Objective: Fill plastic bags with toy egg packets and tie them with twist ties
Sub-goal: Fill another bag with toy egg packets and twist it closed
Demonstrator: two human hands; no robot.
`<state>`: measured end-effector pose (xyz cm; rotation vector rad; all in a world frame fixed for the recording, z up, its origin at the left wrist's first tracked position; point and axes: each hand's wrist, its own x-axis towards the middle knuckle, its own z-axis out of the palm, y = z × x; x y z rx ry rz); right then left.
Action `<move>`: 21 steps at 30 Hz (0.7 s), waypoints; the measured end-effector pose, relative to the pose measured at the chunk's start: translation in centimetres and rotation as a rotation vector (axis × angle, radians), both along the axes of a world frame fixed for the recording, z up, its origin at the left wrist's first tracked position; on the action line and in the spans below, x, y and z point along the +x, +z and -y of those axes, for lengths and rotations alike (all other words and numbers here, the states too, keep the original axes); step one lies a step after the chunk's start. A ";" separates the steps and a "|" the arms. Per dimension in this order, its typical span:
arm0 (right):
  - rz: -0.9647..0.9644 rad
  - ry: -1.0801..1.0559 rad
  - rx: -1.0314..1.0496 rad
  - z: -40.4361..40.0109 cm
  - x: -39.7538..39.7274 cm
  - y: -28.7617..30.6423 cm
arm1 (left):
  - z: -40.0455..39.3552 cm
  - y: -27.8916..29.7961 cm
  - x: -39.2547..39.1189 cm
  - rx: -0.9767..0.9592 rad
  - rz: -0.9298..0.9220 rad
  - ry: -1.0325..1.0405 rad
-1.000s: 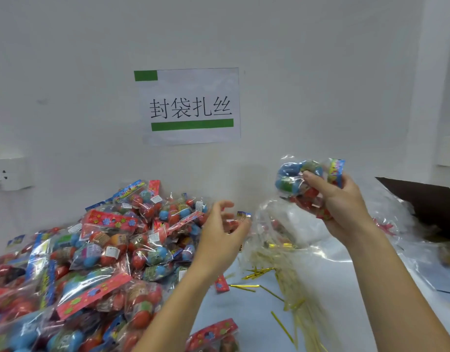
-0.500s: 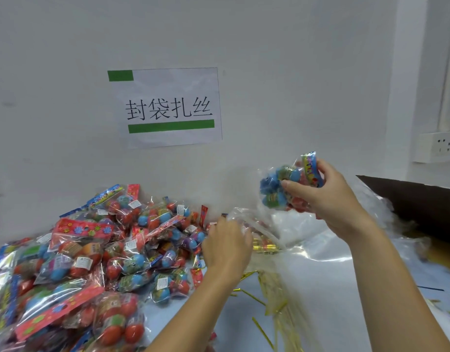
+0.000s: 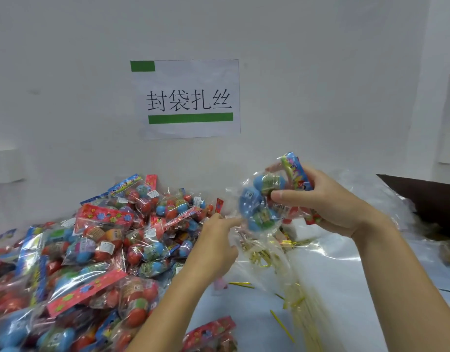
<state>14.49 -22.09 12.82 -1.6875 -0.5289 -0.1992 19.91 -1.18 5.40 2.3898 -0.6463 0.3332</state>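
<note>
My right hand (image 3: 328,201) grips a bunch of toy egg packets (image 3: 264,199) with blue eggs and colourful header cards, held above the table. My left hand (image 3: 213,245) pinches the edge of a clear plastic bag (image 3: 274,255) just below and left of the packets. The bag hangs crumpled under the packets, over a heap of gold twist ties (image 3: 259,252). A big pile of toy egg packets (image 3: 97,250) covers the table's left side.
Loose gold twist ties (image 3: 282,323) lie on the white table (image 3: 345,288). A stack of clear bags (image 3: 386,199) sits at the right, beside a dark cardboard box (image 3: 432,196). A paper sign (image 3: 188,100) hangs on the wall. One packet (image 3: 211,334) lies near the front edge.
My right hand has lowered the packets toward the bag's mouth. My left hand took hold of the bag's edge and lifted it. The camera view shifted.
</note>
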 end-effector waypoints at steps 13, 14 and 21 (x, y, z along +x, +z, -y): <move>-0.066 -0.322 -0.472 -2.0 1.1 -1.4 | -2.5 1.8 -0.1 -0.017 -0.038 -0.108; -0.044 -0.320 -0.484 -2.5 1.1 -1.5 | -2.5 1.9 -0.1 -0.005 -0.022 -0.106; 0.063 -0.333 -0.596 -5.6 2.1 -2.8 | -2.5 2.2 -0.1 0.020 0.004 -0.127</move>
